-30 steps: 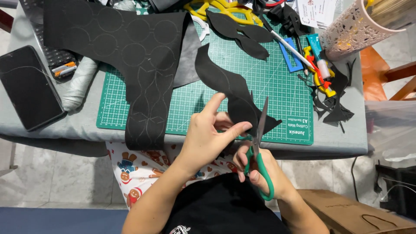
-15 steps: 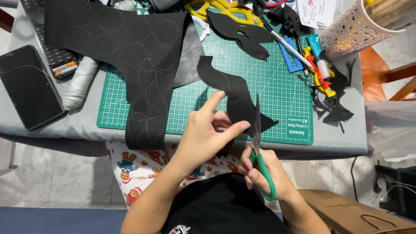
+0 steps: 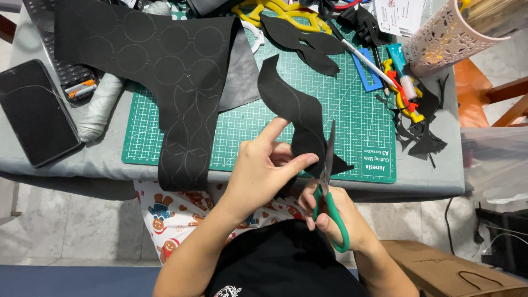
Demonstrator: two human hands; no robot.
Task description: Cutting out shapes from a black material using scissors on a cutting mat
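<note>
Scissors (image 3: 329, 181) meeting a wavy black felt strip (image 3: 297, 118) at the near edge of a green cutting mat (image 3: 352, 110).

Head view: the left hand (image 3: 264, 170) pinches the strip's near end between thumb and fingers, forefinger stretched far along it. The right hand (image 3: 335, 214), fingers curled through the green handles, holds the blades upright and nearly closed against the strip's right edge. A larger black sheet (image 3: 165, 60) lies far left, a dark phone (image 3: 36, 113) at the left, black scraps (image 3: 421, 132) at the right.

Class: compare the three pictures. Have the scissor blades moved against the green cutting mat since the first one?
Yes. The scissors in the right hand have swung from tilting right to nearly upright, measured against the fixed green cutting mat.
</note>
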